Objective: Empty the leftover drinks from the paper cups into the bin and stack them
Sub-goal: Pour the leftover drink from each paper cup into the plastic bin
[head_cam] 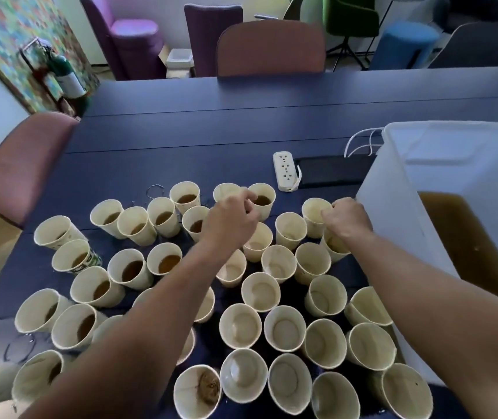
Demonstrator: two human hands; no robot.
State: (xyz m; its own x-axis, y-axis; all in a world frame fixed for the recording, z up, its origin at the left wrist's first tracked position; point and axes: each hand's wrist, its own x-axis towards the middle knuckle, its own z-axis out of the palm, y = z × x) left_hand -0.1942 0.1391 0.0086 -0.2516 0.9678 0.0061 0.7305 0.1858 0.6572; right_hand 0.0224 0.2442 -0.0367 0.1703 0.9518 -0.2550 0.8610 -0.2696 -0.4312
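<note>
Dozens of cream paper cups (261, 291) crowd the near half of the dark blue surface (241, 122). Those toward nine o'clock hold brown liquid, while most toward four and five o'clock look drained, which suggests the work runs from the bin side outward. The translucent white plastic bin (453, 164) stands at three o'clock, touching the cluster's edge, with brown liquid pooled inside; it probably sits this close to keep each pour short.

The left hand (232, 219) reaches toward twelve o'clock. Its fingers are curled and pinch the rim of a far paper cup with brown drink (262, 198), probably to lift it for emptying. The right hand (347, 220) sits at about one o'clock, just beside the bin wall. Its fingers are curled around the rim of an emptied-looking cup (315, 211); I cannot tell how firmly they hold it.

No stack of cups is visible, so I judge stacking not yet begun.

A white power strip (284, 170) and a black flat device (332, 170) lie beyond the cups, near enough that spills could reach them.
</note>
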